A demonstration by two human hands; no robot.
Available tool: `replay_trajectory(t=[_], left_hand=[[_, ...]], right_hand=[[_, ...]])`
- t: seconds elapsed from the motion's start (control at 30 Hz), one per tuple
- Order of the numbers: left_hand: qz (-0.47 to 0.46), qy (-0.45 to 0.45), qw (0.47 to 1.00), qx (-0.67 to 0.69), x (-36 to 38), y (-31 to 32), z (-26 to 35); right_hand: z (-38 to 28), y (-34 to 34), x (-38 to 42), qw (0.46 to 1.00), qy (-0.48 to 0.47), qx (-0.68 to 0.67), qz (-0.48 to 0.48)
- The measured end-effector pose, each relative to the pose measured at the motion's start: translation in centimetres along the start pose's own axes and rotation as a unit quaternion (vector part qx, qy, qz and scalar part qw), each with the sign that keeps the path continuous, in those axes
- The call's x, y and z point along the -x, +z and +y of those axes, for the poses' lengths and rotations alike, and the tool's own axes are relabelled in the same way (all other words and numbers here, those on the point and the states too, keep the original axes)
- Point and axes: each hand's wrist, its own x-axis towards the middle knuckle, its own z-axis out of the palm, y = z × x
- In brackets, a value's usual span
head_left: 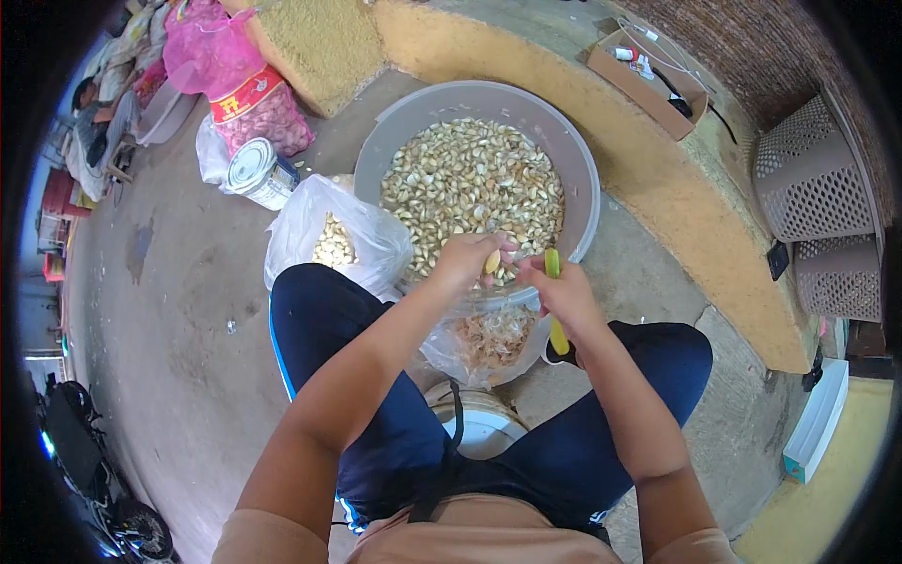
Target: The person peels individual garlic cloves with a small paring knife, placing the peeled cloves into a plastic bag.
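Note:
A clove of garlic [492,261] is pinched in the fingers of my left hand [467,260], over the near side of a large grey basin. My right hand [568,293] grips a small knife by its yellow-green handle [552,266]; the blade is hard to make out. Many unpeeled-looking garlic cloves [470,179] fill the basin [584,150]. Left of it, an open clear plastic bag [371,230] holds pale peeled cloves [334,242]. Below my hands, another plastic bag holds brownish garlic skins [493,340].
A lidded white bucket [266,174] and a pink mesh sack of garlic [265,117] stand at the upper left. A yellow ledge [648,188] curves behind the basin, carrying a cardboard box [648,89]. Plastic crates [813,179] are at right. Another person [94,117] sits far left, above a motorcycle [94,470].

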Motion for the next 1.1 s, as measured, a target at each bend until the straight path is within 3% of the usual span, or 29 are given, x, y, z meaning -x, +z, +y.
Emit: replay_trajectory(t=[0.1,0.3,0.4,0.6,0.7,0.83,1.1], left_hand=[[0.016,0.008,0.999,-0.039,0.2,0.7,-0.2],[0.007,0.08,0.996,-0.032,-0.2,1.9,-2.0],[-0.035,-0.01,0.999,0.04,0.6,1.6,-0.6],[-0.02,0.072,0.991,-0.109,0.6,0.4,1.0],[-0.012,0.089,0.991,-0.095,0.3,0.0,1.0],[-0.01,0.122,0.978,-0.171,0.8,-0.1,1.7],[0.029,0.266,0.905,-0.331,0.7,0.0,1.2]], right_hand=[[1.2,1.0,-0.1,0.996,0.002,-0.083,-0.032],[1.8,2.5,-0.3,0.994,-0.073,-0.077,0.013],[0.5,2.3,0.1,0.992,-0.058,-0.111,0.022],[0.3,0.9,-0.7,0.991,-0.067,-0.116,0.007],[-0.2,0.6,-0.5,0.993,-0.077,-0.088,0.024],[-0.6,0.0,-0.4,0.995,-0.084,-0.056,0.015],[-0.9,-0.6,-0.4,0.998,-0.055,-0.038,-0.002]])
